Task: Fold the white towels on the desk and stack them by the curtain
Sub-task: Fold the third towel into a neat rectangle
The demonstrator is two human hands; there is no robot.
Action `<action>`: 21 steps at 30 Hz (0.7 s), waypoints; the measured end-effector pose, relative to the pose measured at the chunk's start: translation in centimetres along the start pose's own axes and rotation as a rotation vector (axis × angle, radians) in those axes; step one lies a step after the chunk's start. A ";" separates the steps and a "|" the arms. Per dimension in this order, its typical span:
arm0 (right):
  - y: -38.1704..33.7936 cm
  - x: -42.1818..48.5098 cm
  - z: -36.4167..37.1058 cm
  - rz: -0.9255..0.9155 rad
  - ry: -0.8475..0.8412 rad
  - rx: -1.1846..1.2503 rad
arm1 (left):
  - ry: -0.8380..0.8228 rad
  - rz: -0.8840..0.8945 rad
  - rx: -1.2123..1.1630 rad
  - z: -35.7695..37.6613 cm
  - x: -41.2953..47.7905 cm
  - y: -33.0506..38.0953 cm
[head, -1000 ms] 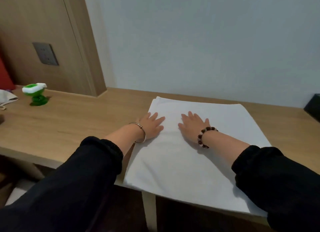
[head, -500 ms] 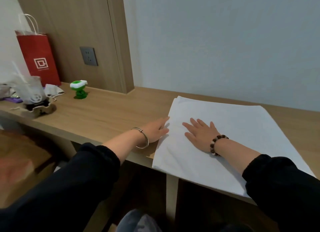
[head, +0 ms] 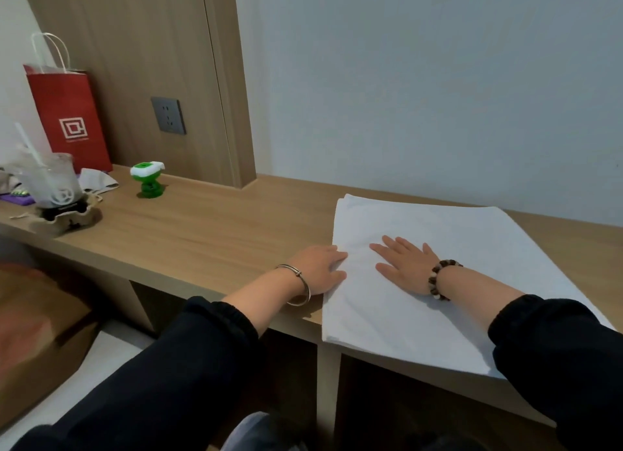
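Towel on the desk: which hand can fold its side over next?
Probably the left hand. Its fingertips touch the towel's left edge, so it could lift that edge and fold it across. The right hand lies flat further in, better placed to hold the towel down.

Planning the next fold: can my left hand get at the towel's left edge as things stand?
Probably yes. The left hand lies right at the white towel's left edge, with only bare desk beside it; the right hand rests flat further in, clear of that edge.
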State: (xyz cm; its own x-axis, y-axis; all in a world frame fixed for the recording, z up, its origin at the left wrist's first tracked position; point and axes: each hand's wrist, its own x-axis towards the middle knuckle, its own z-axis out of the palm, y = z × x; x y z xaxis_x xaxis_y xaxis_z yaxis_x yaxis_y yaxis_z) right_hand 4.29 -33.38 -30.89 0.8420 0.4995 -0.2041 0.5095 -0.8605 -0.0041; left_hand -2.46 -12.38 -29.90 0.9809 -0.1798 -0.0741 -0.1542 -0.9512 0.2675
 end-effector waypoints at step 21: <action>12.8 0.9 -4.0 0.434 0.143 0.061 | 0.141 -0.381 -0.186 -3.0 14.1 3.1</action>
State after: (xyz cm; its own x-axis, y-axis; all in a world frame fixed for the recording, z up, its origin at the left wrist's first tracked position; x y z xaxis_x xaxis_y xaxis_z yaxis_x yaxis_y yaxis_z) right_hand 12.29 -43.52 -27.24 0.9934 0.0963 -0.0623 0.0961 -0.9954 -0.0068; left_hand 11.22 -17.16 -27.25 0.9720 0.2232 -0.0730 0.2331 -0.8790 0.4159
